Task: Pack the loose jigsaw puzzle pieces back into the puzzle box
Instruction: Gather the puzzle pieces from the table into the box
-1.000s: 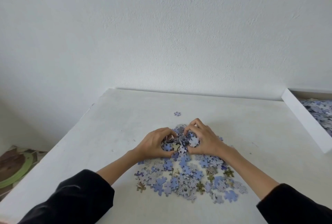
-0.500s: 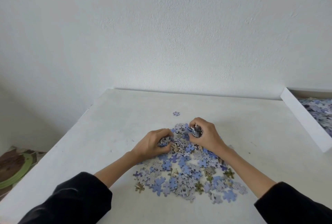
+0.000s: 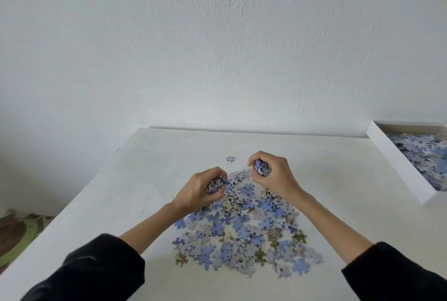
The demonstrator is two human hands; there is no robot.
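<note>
Left hand point(image 3: 200, 188) and right hand point(image 3: 271, 173) each curled round a clump of puzzle pieces, held apart over the loose pile point(image 3: 242, 228) on the white table point(image 3: 121, 192) (one stray piece point(image 3: 230, 158) beyond). Puzzle box point(image 3: 396, 163) at far right, partly filled

Home room, I'd say, living space. My white surface point(image 3: 145, 167) butts against a bare white plastered wall point(image 3: 217, 47). Brown-and-green patterned mat point(image 3: 19, 233) lies low at my left, below the surface edge. On the surface: loose jigsaw pieces point(image 3: 242, 228) and a white puzzle box point(image 3: 396, 166) part-filled with more, a household pastime.
</note>
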